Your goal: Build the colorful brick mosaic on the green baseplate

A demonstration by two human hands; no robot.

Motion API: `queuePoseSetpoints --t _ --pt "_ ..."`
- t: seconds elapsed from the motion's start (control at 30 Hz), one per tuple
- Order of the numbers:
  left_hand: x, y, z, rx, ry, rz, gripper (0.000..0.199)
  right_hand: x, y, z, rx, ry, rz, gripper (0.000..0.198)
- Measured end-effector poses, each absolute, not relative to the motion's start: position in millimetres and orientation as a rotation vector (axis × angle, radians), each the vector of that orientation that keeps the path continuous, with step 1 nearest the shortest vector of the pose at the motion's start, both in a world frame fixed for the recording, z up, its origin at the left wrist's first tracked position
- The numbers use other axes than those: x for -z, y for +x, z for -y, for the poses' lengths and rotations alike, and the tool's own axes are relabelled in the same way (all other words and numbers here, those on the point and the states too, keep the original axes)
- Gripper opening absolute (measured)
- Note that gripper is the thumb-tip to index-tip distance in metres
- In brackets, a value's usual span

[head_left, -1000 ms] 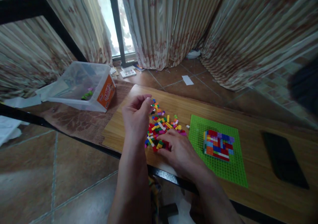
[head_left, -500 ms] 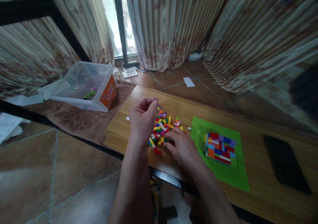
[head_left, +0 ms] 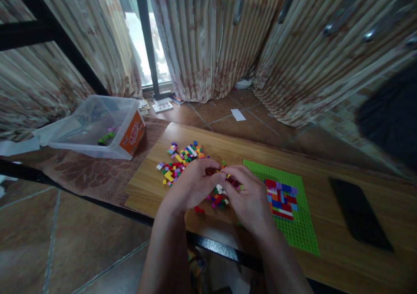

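My left hand and my right hand meet above the loose building bricks, fingertips pinched and touching. Whatever small piece is between the fingers is too small and hidden to make out. Many-coloured bricks spread beneath and to the left of the hands, some covered by them. Just right of my right hand lies a green baseplate. A block of joined bricks, in red, blue, purple, orange and white, stands on it, its left edge close to my right hand.
A black flat slab, like a phone, lies right of the baseplate on the wooden table. A clear plastic box with an orange label and a few green and purple pieces stands left. Behind are curtains and papers on the tiled floor.
My left hand has come down and right to meet my right hand, which has lifted off the pile. More bricks on the left now show. The view has shifted slightly.
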State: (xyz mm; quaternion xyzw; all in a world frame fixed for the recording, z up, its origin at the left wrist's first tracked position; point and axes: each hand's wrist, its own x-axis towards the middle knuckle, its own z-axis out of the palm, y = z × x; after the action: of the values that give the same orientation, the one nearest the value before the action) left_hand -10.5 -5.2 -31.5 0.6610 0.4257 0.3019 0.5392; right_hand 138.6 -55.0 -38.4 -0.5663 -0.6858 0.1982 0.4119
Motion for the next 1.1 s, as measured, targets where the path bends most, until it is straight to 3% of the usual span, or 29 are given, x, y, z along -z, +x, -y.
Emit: queuePoseSetpoints --t 0.3,1.1 --pt "8 -6 9 -0.896 1.355 -0.811 0.012 39 144 56 -0.876 -1.273 1.208 0.028" --pt "7 0 14 -0.831 1.159 -0.775 0.021 38 144 58 -1.030 -1.192 1.004 0.016"
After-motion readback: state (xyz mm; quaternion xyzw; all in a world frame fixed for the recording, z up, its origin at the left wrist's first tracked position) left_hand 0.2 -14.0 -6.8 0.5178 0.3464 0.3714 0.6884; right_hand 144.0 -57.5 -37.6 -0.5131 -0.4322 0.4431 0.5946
